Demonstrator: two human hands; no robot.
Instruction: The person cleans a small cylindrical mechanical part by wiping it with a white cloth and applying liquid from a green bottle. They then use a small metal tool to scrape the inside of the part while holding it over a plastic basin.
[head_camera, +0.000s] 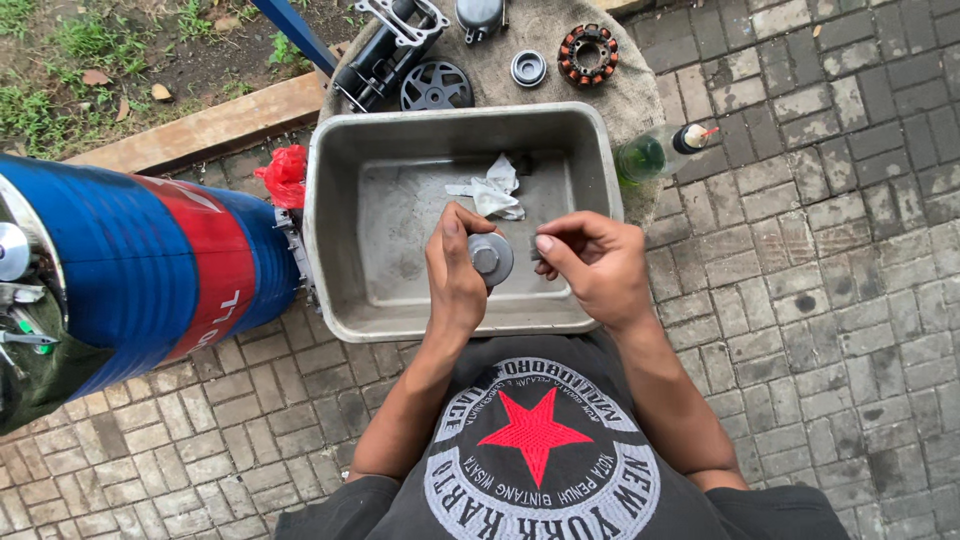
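My left hand holds a round grey metal part with a raised hub, over a grey rectangular metal tub. My right hand is beside it, fingers pinched on a small dark piece at the part's right edge; what that piece is I cannot tell. A crumpled white rag lies on the tub's floor behind the hands.
A blue and red metal drum lies at the left. Behind the tub, a cloth-covered round surface bears a black engine casing, a spoked wheel part, a copper-wound stator, and a ring. A green bottle and red bag flank the tub.
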